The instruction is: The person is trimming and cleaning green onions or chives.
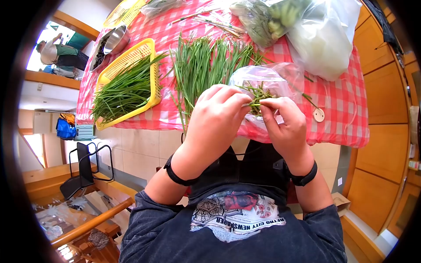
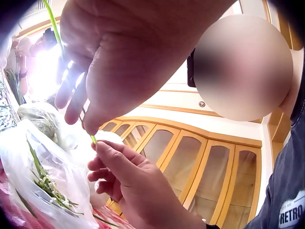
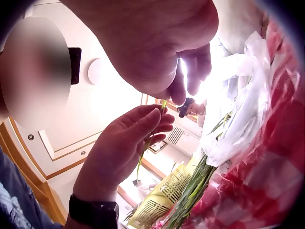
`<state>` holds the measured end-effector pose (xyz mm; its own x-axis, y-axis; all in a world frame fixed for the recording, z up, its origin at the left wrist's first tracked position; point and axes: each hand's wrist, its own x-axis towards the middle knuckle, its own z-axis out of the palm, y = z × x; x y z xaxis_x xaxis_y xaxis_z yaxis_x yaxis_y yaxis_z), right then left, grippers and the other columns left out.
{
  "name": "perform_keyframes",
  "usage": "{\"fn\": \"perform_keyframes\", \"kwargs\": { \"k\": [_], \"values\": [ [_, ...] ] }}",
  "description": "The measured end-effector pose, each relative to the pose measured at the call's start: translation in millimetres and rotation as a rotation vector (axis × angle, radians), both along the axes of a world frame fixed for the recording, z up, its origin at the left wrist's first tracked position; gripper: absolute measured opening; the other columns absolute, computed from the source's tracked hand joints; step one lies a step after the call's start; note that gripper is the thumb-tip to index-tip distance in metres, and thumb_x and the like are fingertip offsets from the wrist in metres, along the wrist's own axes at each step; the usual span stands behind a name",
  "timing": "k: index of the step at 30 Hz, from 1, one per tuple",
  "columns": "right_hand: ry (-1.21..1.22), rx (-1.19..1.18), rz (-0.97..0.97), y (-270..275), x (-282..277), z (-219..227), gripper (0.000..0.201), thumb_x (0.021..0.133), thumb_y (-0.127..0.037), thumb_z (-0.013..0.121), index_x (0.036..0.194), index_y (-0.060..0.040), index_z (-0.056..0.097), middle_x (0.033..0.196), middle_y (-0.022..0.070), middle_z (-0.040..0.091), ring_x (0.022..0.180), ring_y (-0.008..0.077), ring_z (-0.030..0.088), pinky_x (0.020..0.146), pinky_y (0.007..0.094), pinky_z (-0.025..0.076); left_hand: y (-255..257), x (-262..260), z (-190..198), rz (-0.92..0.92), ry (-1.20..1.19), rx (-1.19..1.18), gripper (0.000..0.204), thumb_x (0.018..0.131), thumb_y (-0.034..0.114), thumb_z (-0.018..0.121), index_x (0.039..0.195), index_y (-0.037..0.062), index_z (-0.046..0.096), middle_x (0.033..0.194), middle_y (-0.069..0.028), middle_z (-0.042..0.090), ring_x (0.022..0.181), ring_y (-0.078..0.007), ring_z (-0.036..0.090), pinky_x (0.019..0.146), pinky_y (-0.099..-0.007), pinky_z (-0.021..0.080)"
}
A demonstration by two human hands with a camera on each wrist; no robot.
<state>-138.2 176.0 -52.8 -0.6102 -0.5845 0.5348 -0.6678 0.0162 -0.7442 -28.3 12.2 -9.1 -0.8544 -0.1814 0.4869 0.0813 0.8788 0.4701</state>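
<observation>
Both hands meet over a clear plastic bag (image 1: 287,72) at the table's front edge. My left hand (image 1: 217,116) pinches a thin garlic chive (image 3: 147,144), whose long green part trails from its fingers in the right wrist view. Close beside it, my right hand (image 1: 285,122) pinches the pale end of the same chive between thumb and forefinger. Below the fingertips, a heap of short chive trimmings (image 1: 258,93) lies in the bag. Just left of the bag, a wide bunch of long garlic chives (image 1: 197,65) is spread on the checked tablecloth (image 1: 164,111).
A yellow basket (image 1: 154,83) of chives stands at left, with a metal bowl (image 1: 117,40) behind it. Bagged green vegetables (image 1: 276,22) and a bulging white bag (image 1: 326,48) sit at back right. A round tag (image 1: 319,115) lies near the right hand.
</observation>
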Motion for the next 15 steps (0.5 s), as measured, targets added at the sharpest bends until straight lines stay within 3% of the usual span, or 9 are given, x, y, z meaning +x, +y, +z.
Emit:
{"fn": "perform_keyframes", "kwargs": {
  "k": [8,15],
  "values": [
    [-0.046,0.041,-0.028,-0.8,10.2,1.2,0.008,0.091,-0.003,0.075,0.099,-0.0021,0.072,0.089,0.014,0.071,0.081,0.0335,0.068,0.072,0.0408,0.054,11.4,2.2,-1.6,0.021,0.01,-0.104,0.01,0.088,0.009,0.077,0.097,0.0058,0.072,0.095,-0.0078,0.071,0.095,-0.0307,0.067,0.088,-0.0439,0.051],
    [0.128,0.036,0.029,1.7,5.2,4.1,0.011,0.085,-0.002,0.079,0.094,-0.0039,0.071,0.087,0.0109,0.071,0.082,0.0312,0.067,0.073,0.041,0.054,6.3,8.3,-1.4,-0.006,-0.065,-0.025,0.008,0.089,0.009,0.076,0.094,0.0063,0.071,0.089,-0.0085,0.07,0.089,-0.0312,0.066,0.084,-0.0427,0.05]
  ]
}}
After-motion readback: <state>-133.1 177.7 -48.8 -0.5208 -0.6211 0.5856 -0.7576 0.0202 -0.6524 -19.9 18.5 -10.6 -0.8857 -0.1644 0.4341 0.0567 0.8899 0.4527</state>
